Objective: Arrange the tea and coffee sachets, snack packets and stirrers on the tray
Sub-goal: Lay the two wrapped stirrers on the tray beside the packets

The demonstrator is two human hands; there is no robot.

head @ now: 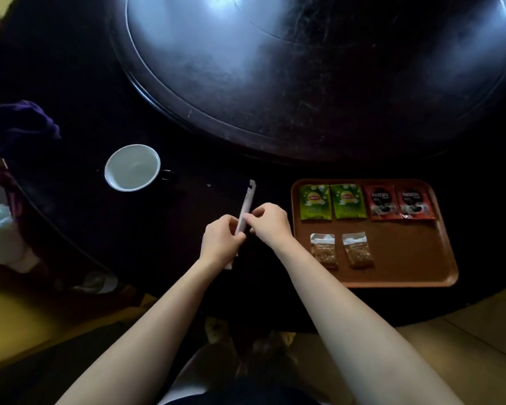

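Stirrers held just left of the tray, long axis running away from the person.

The brown tray (447,258) is seen on the dark table (100,223), with two green tea sachets (332,201) and two red coffee sachets (399,201) along its far row and two snack packets (341,249) nearer, its near right part being bare. The paper-wrapped stirrers (246,207) are pinched from both sides by the left hand (221,242) and the right hand (269,222), clear of the tray. The right hand is the nearer to the tray; a rightward carry is judged to be needed.
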